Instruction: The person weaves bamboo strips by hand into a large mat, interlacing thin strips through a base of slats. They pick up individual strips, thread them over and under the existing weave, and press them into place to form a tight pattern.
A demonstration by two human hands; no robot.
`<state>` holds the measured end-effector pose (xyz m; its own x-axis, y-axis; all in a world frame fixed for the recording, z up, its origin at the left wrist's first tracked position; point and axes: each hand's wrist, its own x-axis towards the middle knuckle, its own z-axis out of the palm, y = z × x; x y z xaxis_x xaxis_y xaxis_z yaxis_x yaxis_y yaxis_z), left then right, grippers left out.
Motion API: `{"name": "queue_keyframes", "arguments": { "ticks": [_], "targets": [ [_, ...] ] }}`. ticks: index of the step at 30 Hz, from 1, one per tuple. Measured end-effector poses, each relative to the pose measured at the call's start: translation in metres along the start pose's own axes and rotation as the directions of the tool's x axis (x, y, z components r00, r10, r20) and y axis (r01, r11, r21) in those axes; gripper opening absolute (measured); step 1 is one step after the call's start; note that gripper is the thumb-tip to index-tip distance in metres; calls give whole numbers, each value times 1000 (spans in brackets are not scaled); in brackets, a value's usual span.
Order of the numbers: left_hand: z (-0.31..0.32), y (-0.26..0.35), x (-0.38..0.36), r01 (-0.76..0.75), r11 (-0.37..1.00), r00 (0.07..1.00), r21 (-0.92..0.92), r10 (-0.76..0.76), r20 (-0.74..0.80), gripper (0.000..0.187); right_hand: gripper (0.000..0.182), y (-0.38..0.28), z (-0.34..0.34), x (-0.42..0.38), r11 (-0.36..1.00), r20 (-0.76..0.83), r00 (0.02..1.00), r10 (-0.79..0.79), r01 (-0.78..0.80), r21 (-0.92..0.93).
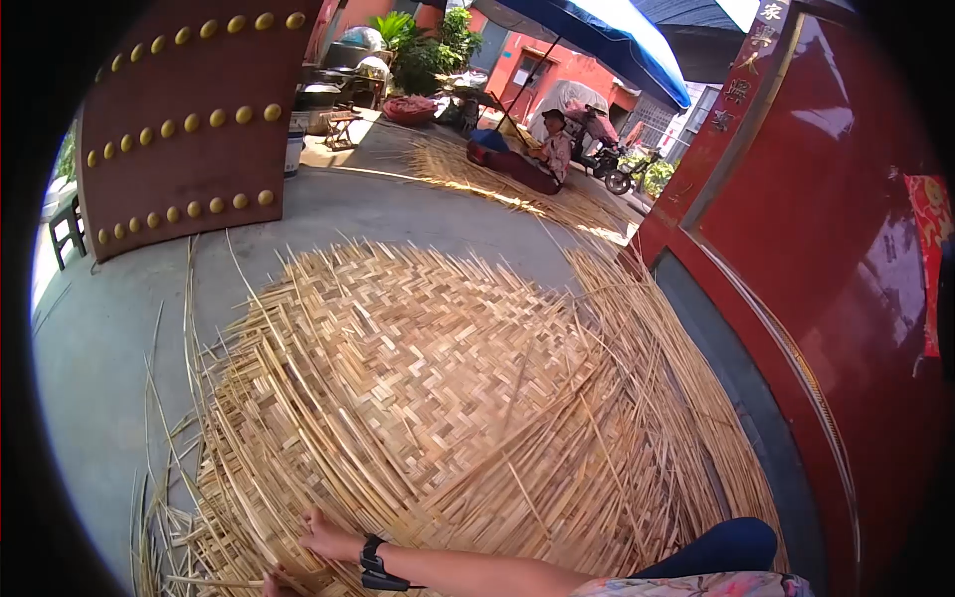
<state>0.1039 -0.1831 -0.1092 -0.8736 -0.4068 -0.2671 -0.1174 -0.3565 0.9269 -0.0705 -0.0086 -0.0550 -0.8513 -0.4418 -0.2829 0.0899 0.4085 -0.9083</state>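
A large mat of pale strips, woven in a zigzag pattern, covers the floor in front of me. Two hands show at the lower left edge of the weave. The one on the arm with the black wristband, reaching in from the right, is my right hand; it is on the strips with its fingers bent, and what they hold is too small to make out. Low at the frame's bottom, my left hand is mostly cut off, beside a pale strip.
Loose strips lie along the mat's right side, by a red door. A studded door stands at the left. Farther back, a person sits on strips under a blue umbrella. My knee is at the lower right.
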Motion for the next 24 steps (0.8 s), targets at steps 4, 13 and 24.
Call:
{"name": "queue_keyframes", "arguments": {
  "ticks": [4,13,24],
  "targets": [
    [32,45,-6,119,991,989,-61,-113,90,32,35,-28,-29,-6,990,303,943,139,-143,-8],
    [34,48,-9,196,959,980,-205,-185,70,35,19,-2,-10,-17,946,83,978,-191,206,-251],
    [41,30,-2,2,988,997,-154,10,76,45,29,-11,-22,-31,979,83,990,-116,128,-161]
  ]
}}
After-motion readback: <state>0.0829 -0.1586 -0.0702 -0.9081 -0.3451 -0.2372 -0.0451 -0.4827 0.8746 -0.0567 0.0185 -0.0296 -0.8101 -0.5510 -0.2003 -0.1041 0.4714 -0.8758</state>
